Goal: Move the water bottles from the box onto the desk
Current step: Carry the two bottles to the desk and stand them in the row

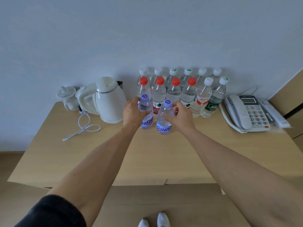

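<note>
Two clear water bottles with purple caps and purple labels stand upright on the wooden desk (147, 158). My left hand (132, 113) grips the left purple bottle (146, 110) around its body. My right hand (182, 116) grips the right purple bottle (164, 118) from its right side. Behind them, against the wall, stand two rows of bottles: several red-capped ones (159, 95) in front and white-capped ones (202, 74) behind. The brown cardboard box (164, 202) lies below the desk's front edge, its inside hidden.
A white electric kettle (109, 100) with a looped cord (83, 126) stands left of the bottles, next to a small white lidded cup (67, 95). A grey desk phone (247, 112) and a remote (273, 112) lie at the right. White shoes (155, 220) show at the bottom.
</note>
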Demonstrator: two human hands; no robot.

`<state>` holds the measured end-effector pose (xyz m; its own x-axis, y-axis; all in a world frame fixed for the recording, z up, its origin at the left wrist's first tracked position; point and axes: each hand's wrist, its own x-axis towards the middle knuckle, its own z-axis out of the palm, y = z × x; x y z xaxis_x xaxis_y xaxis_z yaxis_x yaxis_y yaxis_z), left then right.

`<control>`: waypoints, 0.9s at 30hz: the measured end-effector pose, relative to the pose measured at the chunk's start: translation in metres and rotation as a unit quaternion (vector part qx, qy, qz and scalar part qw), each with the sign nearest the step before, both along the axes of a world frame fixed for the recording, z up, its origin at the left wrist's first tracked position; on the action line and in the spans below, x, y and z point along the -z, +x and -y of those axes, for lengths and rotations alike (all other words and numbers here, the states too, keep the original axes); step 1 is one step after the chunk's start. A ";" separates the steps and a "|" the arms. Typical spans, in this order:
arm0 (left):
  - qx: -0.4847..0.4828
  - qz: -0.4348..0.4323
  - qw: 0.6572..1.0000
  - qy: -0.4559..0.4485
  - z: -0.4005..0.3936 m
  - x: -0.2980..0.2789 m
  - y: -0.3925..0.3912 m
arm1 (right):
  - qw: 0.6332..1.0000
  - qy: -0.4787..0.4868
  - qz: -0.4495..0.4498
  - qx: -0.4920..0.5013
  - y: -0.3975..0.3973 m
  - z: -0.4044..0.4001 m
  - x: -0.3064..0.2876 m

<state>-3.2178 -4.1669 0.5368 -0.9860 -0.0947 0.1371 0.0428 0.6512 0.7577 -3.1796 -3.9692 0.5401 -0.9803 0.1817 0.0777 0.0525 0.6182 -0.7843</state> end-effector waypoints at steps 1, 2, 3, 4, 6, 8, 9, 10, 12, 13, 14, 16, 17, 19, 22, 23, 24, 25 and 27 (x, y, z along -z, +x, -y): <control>0.001 0.001 1.000 -0.003 -0.001 0.000 -0.001 | 1.000 0.001 -0.001 0.001 -0.001 0.000 0.000; 0.001 0.001 1.000 -0.004 -0.001 0.001 -0.001 | 1.000 0.002 0.000 0.003 -0.002 0.000 0.001; 0.001 0.000 1.000 -0.003 -0.002 0.002 0.000 | 1.000 0.004 0.000 0.002 -0.003 0.000 0.001; 0.000 -0.001 1.000 -0.002 -0.002 0.002 0.000 | 1.000 0.008 -0.002 0.001 -0.004 0.000 0.002; 0.000 -0.003 1.000 -0.004 -0.001 0.003 0.001 | 1.000 0.016 -0.006 -0.002 -0.007 0.001 0.003; 0.002 -0.003 1.000 -0.008 0.001 0.004 0.002 | 1.000 0.015 -0.009 -0.002 -0.009 0.003 0.003; 0.004 -0.003 1.000 -0.009 0.002 0.004 0.002 | 1.000 0.009 -0.010 -0.003 -0.011 0.004 0.003; 0.005 -0.003 1.000 -0.010 0.002 0.003 0.002 | 1.000 0.002 -0.009 -0.003 -0.014 0.005 0.002; 0.009 -0.005 1.000 -0.015 0.003 0.001 0.001 | 1.000 -0.004 -0.008 -0.003 -0.018 0.008 0.000; 0.009 -0.005 1.000 -0.021 0.003 -0.001 0.001 | 1.000 -0.002 -0.009 -0.004 -0.020 0.010 -0.001; 0.010 -0.004 1.000 -0.026 0.003 -0.002 0.001 | 1.000 0.000 -0.009 -0.006 -0.022 0.012 -0.001; 0.009 -0.002 1.000 -0.030 0.003 -0.003 0.000 | 1.000 -0.001 -0.011 -0.006 -0.025 0.015 -0.001; 0.007 -0.001 1.000 -0.031 0.003 -0.004 0.000 | 1.000 -0.002 -0.012 -0.005 -0.026 0.016 0.000; 0.003 0.001 1.000 -0.031 0.002 -0.005 0.001 | 1.000 0.000 -0.011 -0.005 -0.026 0.015 0.001; -0.001 0.004 0.999 -0.036 0.001 -0.005 0.001 | 1.000 -0.009 -0.008 -0.012 -0.026 0.012 0.002; -0.002 0.005 0.999 -0.036 0.000 -0.006 0.001 | 1.000 -0.009 -0.008 -0.016 -0.026 0.011 0.002; -0.002 0.006 0.999 -0.037 0.000 -0.006 0.002 | 1.000 -0.007 -0.007 -0.021 -0.026 0.010 0.001; -0.002 0.008 0.999 -0.037 -0.001 -0.007 0.002 | 1.000 -0.004 -0.006 -0.028 -0.026 0.009 0.000; 0.000 0.012 0.999 -0.038 -0.001 -0.008 0.003 | 0.999 0.004 -0.002 -0.034 -0.027 0.008 0.000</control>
<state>-3.2146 -4.1662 0.5452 -0.9891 -0.0840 0.1207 0.0263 0.7065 0.7072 -3.2063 -3.9772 0.5405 -0.9900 0.1143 0.0827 0.0073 0.6267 -0.7792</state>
